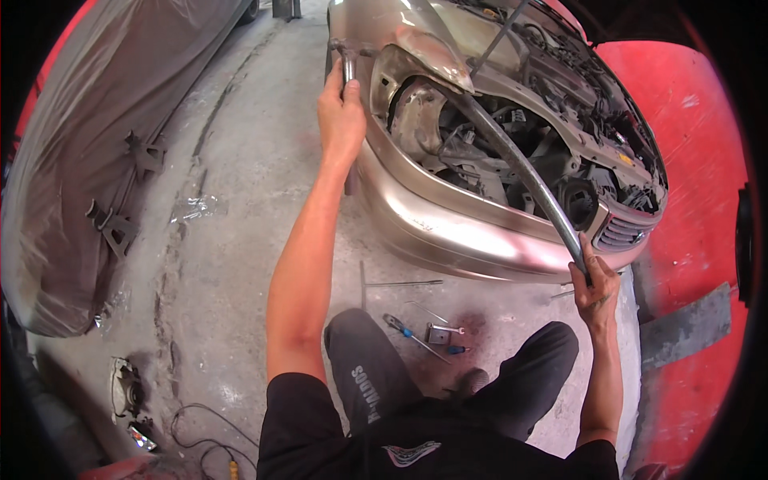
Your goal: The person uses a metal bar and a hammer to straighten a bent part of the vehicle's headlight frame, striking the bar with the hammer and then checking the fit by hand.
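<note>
A hammer (pixel 350 68) with a bright metal shank is in my left hand (pixel 342 120), fingers wrapped round it. Its head is up beside the front fender (pixel 384 24) of a beige car, and a dark handle end shows below the wrist. My right hand (pixel 596 284) grips the lower end of a long, slightly curved grey metal bar (pixel 520 164). From there the bar slants up and left across the open headlight bay (pixel 480 144). Its far end lies at the fender's edge, under a scuffed pale patch (pixel 432 56); whether it touches there I cannot tell.
The bumper (pixel 448 228) curves before my knees. Between my legs lie screwdrivers (pixel 416 336), a small metal block (pixel 438 334) and thin rods (pixel 404 283). A covered car (pixel 104 120) and metal stands (pixel 116 228) are left, a cable (pixel 208 440) lower left, a red panel (pixel 688 152) right.
</note>
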Tool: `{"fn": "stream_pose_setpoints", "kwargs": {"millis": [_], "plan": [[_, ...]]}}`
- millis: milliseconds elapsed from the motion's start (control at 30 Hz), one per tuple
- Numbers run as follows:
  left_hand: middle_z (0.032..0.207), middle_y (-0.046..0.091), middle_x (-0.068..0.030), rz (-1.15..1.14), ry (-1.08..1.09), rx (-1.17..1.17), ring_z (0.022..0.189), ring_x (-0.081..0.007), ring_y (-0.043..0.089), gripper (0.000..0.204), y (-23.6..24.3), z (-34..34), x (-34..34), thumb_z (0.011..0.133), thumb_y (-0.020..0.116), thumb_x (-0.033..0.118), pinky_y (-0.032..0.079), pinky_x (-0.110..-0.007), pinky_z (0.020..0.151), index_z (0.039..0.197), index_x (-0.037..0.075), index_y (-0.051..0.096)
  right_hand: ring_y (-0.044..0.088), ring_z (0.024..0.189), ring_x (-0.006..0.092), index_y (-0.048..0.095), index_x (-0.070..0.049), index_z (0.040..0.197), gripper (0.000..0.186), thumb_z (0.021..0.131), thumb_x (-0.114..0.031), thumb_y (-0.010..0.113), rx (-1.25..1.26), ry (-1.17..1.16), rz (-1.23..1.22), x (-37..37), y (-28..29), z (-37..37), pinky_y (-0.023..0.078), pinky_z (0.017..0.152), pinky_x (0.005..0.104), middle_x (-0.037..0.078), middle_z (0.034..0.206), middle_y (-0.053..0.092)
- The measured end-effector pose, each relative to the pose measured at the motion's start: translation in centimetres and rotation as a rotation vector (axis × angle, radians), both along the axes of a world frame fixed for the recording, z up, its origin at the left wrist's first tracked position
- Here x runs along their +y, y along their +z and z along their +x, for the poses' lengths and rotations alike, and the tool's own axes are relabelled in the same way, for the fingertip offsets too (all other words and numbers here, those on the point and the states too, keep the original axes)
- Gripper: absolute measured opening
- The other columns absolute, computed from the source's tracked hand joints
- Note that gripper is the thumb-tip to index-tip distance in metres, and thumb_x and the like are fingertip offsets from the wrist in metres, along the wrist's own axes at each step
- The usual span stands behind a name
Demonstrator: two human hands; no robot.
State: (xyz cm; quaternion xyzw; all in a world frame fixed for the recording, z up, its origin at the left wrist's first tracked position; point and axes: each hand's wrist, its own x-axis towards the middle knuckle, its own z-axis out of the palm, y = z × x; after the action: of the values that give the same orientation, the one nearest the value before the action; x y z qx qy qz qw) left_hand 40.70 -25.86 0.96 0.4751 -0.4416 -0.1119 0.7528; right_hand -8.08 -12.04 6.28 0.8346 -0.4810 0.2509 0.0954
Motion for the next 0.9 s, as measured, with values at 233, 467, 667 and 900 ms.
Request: {"fn": "stream_pose_setpoints", "kwargs": {"millis": [233, 467, 667, 900], "plan": [[0.074, 0.053, 0.0028, 0.032, 0.009, 0.003, 0.057, -0.0061, 0.047, 0.05, 2.6, -1.1, 2.4, 0.109, 0.05, 0.015, 0.041, -0.027, 0.052, 0.159, 0.009, 0.049, 0.066, 0.062, 0.0314, 0.062, -0.007, 0.147, 0.064, 0.085, -0.002, 0.075, 0.038, 0.066, -0.044, -1.4, -0.1, -1.2, 0.052, 0.061, 0.0423, 0.016, 0.077, 0.066], [0.141, 0.065, -0.0265, -0.027, 0.143, -0.225, 0.128, -0.0402, 0.065, 0.049, 3.5, -1.7, 1.9, 0.107, 0.051, 0.014, 0.048, -0.042, 0.107, 0.154, -0.001, 0.05, 0.062, 0.057, 0.0294, 0.063, -0.007, 0.147, 0.064, 0.084, 0.0, 0.074, 0.043, 0.126, -0.106, -2.1, -0.4, -1.0, 0.05, 0.057, 0.0413, 0.014, 0.072, 0.062], [0.138, 0.067, -0.0233, -0.033, 0.12, -0.165, 0.123, -0.0357, 0.067, 0.049, 3.7, -1.4, 1.7, 0.108, 0.051, 0.015, 0.048, -0.039, 0.107, 0.155, 0.0, 0.049, 0.062, 0.057, 0.0294, 0.062, -0.007, 0.147, 0.065, 0.083, 0.001, 0.075, 0.056, 0.106, -0.107, -1.8, -0.5, -1.2, 0.05, 0.057, 0.0417, 0.014, 0.073, 0.062], [0.128, 0.07, -0.0295, 0.078, 0.077, -0.264, 0.115, -0.0429, 0.07, 0.05, 4.8, -1.7, 2.7, 0.105, 0.053, 0.014, 0.051, -0.043, 0.102, 0.152, -0.001, 0.051, 0.062, 0.058, 0.0299, 0.062, -0.008, 0.147, 0.066, 0.083, 0.0, 0.075, 0.04, 0.099, -0.088, -1.8, -0.4, -0.7, 0.05, 0.058, 0.0431, 0.014, 0.074, 0.063]]}}
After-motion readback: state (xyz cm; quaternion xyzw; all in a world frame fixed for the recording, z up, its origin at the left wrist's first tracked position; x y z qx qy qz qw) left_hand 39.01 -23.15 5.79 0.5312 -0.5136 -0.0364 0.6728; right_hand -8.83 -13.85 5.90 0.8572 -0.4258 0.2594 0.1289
